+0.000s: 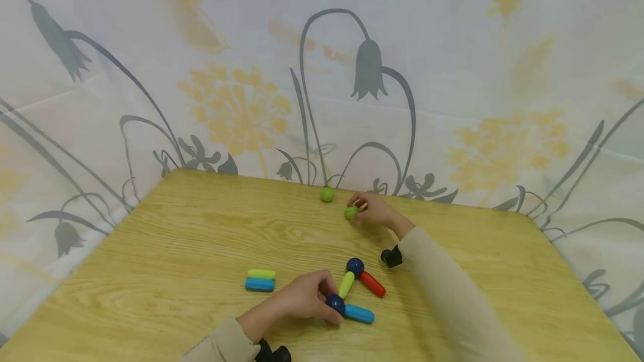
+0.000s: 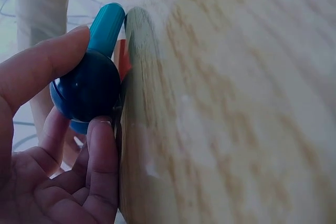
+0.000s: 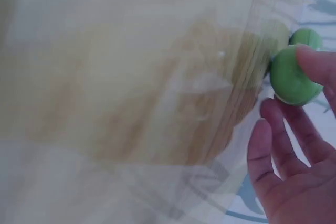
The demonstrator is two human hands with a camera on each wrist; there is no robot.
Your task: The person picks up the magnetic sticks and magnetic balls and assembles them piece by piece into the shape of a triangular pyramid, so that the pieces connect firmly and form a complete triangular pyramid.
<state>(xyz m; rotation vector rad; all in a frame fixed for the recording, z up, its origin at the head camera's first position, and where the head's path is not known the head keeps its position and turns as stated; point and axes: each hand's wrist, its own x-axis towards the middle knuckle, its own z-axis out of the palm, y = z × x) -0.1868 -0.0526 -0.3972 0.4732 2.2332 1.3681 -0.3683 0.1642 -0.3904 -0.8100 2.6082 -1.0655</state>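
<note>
The left hand (image 1: 307, 295) grips a blue ball (image 1: 335, 305) on the worktop (image 1: 201, 233), a blue stick (image 1: 359, 314) and a yellow stick (image 1: 346, 285) touching it. Well beyond that blue ball, the right hand (image 1: 376, 211) pinches a green ball (image 1: 351, 213); left of the blue ball lie two sticks (image 1: 260, 284) side by side.

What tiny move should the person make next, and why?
Perhaps the right grip should bring its green ball toward the free end of the attached blue stick: it already holds that ball, while the left grip pinches the navy ball at the stick's other end.
</note>
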